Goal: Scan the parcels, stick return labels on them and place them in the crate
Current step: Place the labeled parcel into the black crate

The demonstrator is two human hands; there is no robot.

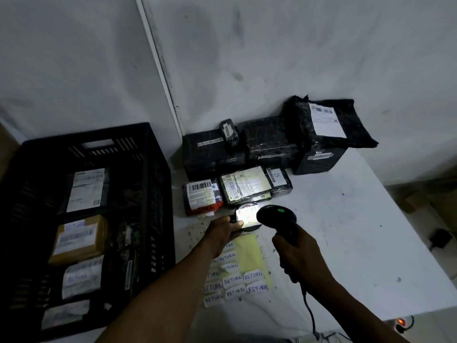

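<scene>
Left hand point(223, 230) grips one parcel point(244, 216), right hand point(300, 256) one scanner point(277, 215) (four parcels crated).

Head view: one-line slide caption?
Left hand holds a small parcel under the scanner gripped by the right hand, beside the crate.

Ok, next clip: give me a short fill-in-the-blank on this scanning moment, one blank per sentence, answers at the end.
1. The right hand grips the handle of a black ____, whose top shows a green light.
2. The left hand holds a small parcel lit by the ____ of that device.
3. The handwritten stickers on the table read ____.
4. The black crate stands on the person's ____ side.

Missing words: scanner; light; RETURN; left
</scene>
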